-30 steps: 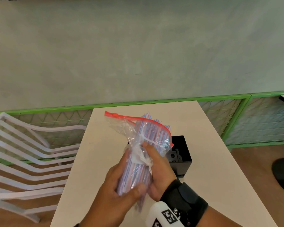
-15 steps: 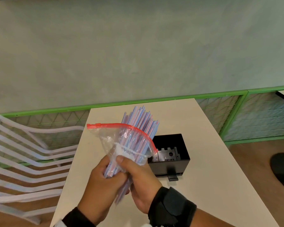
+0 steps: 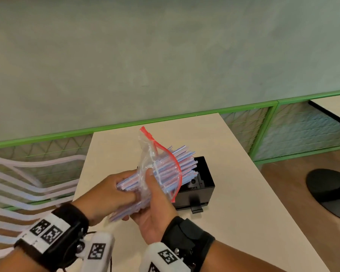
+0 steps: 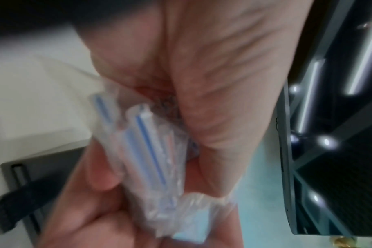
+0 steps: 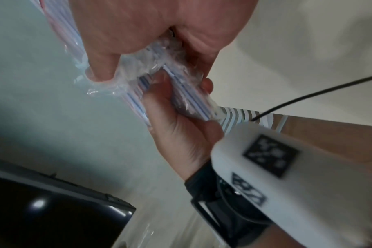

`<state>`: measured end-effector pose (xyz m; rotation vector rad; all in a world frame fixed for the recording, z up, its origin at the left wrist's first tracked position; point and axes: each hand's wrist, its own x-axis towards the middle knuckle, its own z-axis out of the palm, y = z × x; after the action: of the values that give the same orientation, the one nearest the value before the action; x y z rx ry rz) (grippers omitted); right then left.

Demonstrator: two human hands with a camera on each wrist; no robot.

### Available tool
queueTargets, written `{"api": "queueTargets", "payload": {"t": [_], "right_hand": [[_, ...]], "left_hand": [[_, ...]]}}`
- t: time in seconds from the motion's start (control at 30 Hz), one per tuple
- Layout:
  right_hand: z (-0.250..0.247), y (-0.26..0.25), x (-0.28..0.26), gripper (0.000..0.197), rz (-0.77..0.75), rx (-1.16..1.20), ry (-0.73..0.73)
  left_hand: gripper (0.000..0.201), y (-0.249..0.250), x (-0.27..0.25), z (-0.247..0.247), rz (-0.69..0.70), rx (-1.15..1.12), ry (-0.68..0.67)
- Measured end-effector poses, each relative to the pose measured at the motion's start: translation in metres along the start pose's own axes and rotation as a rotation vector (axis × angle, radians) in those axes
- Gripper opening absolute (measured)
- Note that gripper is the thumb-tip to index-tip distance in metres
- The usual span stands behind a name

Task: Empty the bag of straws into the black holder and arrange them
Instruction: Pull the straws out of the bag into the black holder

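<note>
A clear zip bag [image 3: 148, 154] with a red zip strip lies tilted to the right above the table, its mouth open. Blue- and red-striped straws [image 3: 185, 160] stick out of the mouth, over the open black holder [image 3: 205, 186]. My left hand [image 3: 124, 191] grips the bundle's near end through the plastic. My right hand [image 3: 150, 190] holds the bag's middle, thumb on top. The left wrist view shows the straws [image 4: 148, 144] wrapped in plastic between both hands. In the right wrist view the left hand [image 5: 181, 127] is curled round the straws [image 5: 189, 95].
The holder stands on a cream table [image 3: 243, 222] whose far edge meets a green mesh railing [image 3: 263, 130]. A white slatted chair [image 3: 28, 185] stands left of the table. A dark round base [image 3: 330, 191] lies on the wooden floor to the right.
The bag has swung from upright to leaning right, its mouth now over the holder. Straws have slid further out of the mouth. Both hands keep their hold.
</note>
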<state>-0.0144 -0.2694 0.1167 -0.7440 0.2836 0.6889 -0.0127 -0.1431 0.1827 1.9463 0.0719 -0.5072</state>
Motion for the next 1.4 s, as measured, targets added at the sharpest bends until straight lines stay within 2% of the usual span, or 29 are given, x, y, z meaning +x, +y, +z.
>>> {"api": "queueTargets", "payload": {"t": [0.1,0.17,0.3,0.43,0.57,0.7,0.77,0.83,0.87,1.0,1.2,1.33,1.4], "right_hand": [[0.001,-0.002,0.005,0.092,0.088,0.137,0.063],[0.000,-0.007,0.008,0.082,0.079,0.204,0.119],[-0.004,-0.024,0.016,0.068,0.057,0.234,0.204],[-0.011,-0.036,0.022,0.078,0.159,0.207,0.221],[-0.019,-0.040,0.029,0.093,0.176,0.182,0.234],[-0.024,-0.040,0.030,0.080,0.168,0.229,0.243],[-0.025,-0.040,0.029,0.076,0.156,0.267,0.260],[-0.024,-0.042,0.028,0.077,0.158,0.285,0.255],[-0.024,-0.043,0.027,0.078,0.165,0.294,0.244],[-0.020,-0.043,0.027,0.086,0.169,0.302,0.216],[-0.018,-0.033,0.022,0.117,0.157,0.334,0.189],[-0.020,-0.028,0.014,0.133,0.187,0.328,0.168],[-0.023,-0.027,0.007,0.139,0.223,0.319,0.152]], "left_hand": [[0.041,0.011,0.027,-0.016,-0.050,0.117,-0.137],[0.043,0.023,0.044,-0.023,-0.090,0.206,-0.218],[0.033,0.039,0.077,-0.030,-0.094,0.403,-0.322],[0.028,0.040,0.102,-0.027,-0.116,0.437,-0.367],[0.030,0.032,0.118,-0.022,-0.130,0.390,-0.398],[0.032,0.025,0.124,-0.022,-0.127,0.293,-0.437],[0.047,0.022,0.128,-0.025,-0.105,0.249,-0.462],[0.081,0.019,0.132,-0.030,-0.133,0.193,-0.420],[0.086,0.019,0.132,-0.032,-0.136,0.177,-0.391],[0.060,0.016,0.122,-0.041,-0.130,0.106,-0.349],[0.057,0.007,0.101,-0.051,-0.130,0.128,-0.148],[0.071,0.008,0.084,-0.055,-0.111,0.092,-0.006],[0.070,0.007,0.076,-0.049,-0.096,0.068,0.084]]}}
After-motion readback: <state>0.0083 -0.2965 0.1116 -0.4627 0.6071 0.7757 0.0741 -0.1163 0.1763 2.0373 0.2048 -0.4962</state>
